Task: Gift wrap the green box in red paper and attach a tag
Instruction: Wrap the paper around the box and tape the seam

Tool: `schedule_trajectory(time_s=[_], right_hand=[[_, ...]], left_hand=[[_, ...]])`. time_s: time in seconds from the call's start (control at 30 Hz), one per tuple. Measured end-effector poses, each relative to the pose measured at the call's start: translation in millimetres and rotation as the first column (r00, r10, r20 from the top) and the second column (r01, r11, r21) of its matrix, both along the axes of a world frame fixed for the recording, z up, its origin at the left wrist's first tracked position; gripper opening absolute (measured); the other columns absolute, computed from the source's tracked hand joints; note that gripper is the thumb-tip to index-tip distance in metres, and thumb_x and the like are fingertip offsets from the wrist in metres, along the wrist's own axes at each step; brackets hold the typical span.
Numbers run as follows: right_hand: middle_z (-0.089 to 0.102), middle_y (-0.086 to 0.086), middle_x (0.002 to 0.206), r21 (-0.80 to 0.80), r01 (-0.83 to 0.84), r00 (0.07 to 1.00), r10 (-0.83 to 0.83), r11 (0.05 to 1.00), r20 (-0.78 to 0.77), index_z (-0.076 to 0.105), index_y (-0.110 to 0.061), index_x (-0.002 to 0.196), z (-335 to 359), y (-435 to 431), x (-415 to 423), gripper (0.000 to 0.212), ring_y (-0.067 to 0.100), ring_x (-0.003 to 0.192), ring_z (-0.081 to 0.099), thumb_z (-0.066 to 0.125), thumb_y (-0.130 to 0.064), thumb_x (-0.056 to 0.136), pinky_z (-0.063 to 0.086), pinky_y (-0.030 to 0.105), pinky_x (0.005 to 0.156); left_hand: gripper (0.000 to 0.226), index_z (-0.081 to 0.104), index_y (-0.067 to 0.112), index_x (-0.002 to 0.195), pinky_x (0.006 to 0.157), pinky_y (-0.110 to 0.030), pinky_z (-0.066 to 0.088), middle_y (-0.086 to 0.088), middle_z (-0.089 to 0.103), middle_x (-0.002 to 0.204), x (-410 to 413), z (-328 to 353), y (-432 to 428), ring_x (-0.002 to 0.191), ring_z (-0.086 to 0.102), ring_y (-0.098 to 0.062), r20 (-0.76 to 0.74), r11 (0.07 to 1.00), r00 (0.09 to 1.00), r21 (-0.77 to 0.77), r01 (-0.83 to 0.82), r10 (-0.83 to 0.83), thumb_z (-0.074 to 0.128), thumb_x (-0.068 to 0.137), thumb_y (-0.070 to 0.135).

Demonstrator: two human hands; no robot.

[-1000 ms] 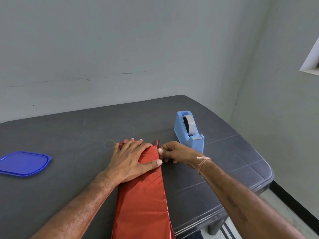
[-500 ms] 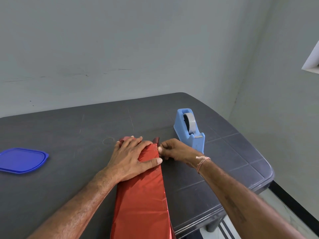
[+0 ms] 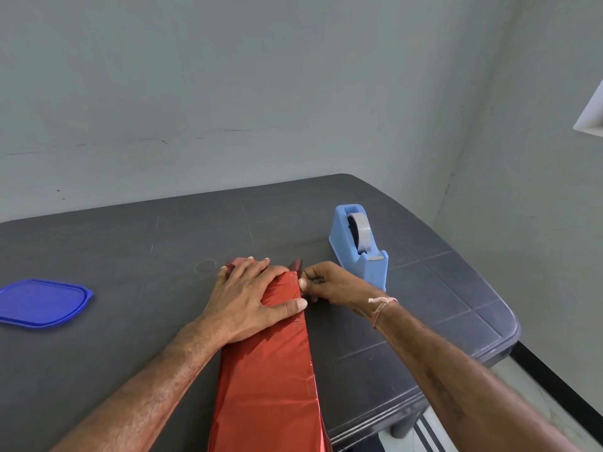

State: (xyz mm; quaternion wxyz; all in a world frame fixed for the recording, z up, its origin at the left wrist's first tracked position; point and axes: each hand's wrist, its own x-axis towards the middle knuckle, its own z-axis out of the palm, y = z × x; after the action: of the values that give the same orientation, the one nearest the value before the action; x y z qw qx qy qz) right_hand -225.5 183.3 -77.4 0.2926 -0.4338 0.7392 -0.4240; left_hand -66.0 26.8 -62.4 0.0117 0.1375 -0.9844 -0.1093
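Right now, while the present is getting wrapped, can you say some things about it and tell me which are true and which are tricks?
1. The left hand lies flat on the red paper. True.
2. The right hand is flat and open too. False: its fingers pinch the paper's edge at the far end.
3. The tape dispenser stands on the table, to the right of both hands. True.
4. The blue lid sits on top of the paper. False: the blue lid lies on the table, far off to the left.
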Motion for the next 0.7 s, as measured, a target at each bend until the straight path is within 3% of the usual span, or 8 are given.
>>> schedule_trajectory(time_s=[0.3, 0.43, 0.7], right_hand=[[0.061, -0.016, 0.062, -0.061, 0.001, 0.999, -0.003, 0.998, -0.044, 0.064, -0.022, 0.074, -8, -2, -2, 0.027, 0.002, 0.063, 0.056, 0.065, -0.024, 0.101, 0.049, 0.016, 0.065], [0.071, -0.002, 0.079, 0.018, 0.067, 0.977, -0.063, 0.998, -0.202, 0.070, -0.013, 0.085, -15, -5, -6, 0.027, 0.007, 0.070, 0.063, 0.074, -0.040, 0.091, 0.058, 0.028, 0.072], [0.066, -0.007, 0.075, 0.003, 0.201, 0.933, -0.191, 0.980, -0.304, 0.065, -0.014, 0.083, -24, -8, -5, 0.025, 0.006, 0.068, 0.058, 0.081, -0.033, 0.085, 0.054, 0.029, 0.069]], left_hand=[[0.109, 0.026, 0.049, 0.153, 0.126, -0.054, 0.005, 0.008, 0.019, 0.168, 0, 0, 0, 0.156, 0.008, -0.017, 0.000, 1.000, 1.000, 0.000, 0.000, 0.000, 0.008, 0.060, 0.105], [0.111, 0.027, 0.049, 0.152, 0.126, -0.054, 0.005, 0.009, 0.020, 0.168, 0, -2, 0, 0.157, 0.007, -0.016, -0.008, 1.000, 1.000, 0.000, -0.002, 0.002, 0.007, 0.059, 0.106], [0.113, 0.027, 0.049, 0.152, 0.126, -0.053, 0.007, 0.009, 0.020, 0.167, -1, -3, 0, 0.156, 0.009, -0.016, -0.022, 1.000, 1.000, -0.001, -0.002, 0.002, 0.005, 0.058, 0.107]])
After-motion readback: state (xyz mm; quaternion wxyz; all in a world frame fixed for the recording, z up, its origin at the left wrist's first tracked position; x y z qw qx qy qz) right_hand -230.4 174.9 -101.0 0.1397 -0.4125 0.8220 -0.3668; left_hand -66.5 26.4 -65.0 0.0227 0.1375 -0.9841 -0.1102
